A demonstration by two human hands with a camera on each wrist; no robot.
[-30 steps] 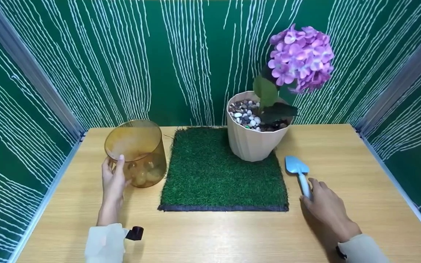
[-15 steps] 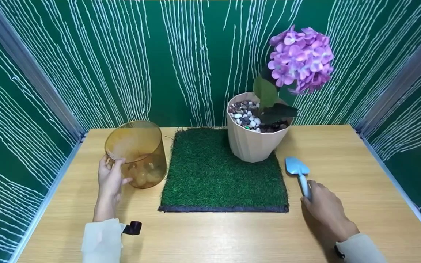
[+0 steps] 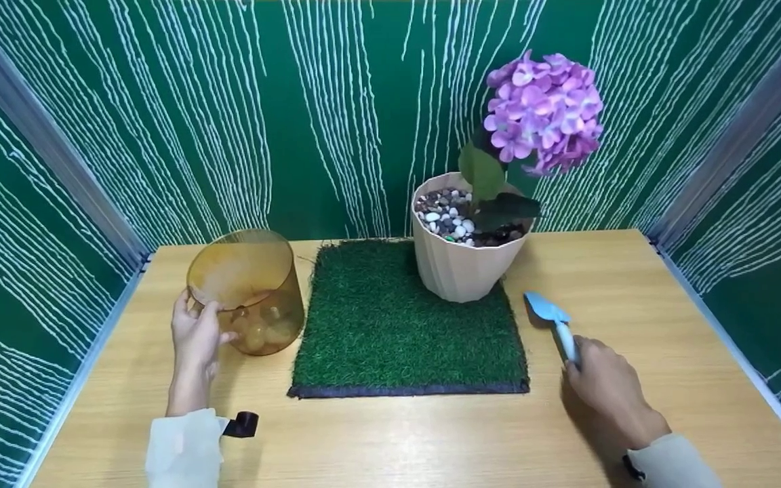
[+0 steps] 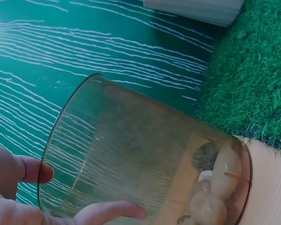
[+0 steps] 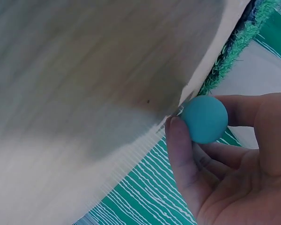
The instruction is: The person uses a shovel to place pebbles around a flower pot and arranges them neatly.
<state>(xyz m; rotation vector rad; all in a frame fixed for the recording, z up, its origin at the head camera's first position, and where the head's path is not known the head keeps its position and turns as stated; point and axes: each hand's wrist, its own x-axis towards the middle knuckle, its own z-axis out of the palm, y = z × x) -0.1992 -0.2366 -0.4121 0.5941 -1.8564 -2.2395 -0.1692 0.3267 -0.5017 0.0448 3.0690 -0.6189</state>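
On the tabletop (image 3: 404,434) a green turf mat (image 3: 377,339) lies in the middle, a pale flowerpot (image 3: 462,271) with a purple flower (image 3: 546,115) on its far right part. Left of the mat is an amber container (image 3: 255,281), its near-left rim held in the fingers of the left hand (image 3: 194,339). Right of the mat, the fingers of the right hand (image 3: 611,379) grip the near end of a blue trowel (image 3: 565,337), its blade pointing far and left beyond them. Stones (image 3: 265,329) lie in the container's bottom.
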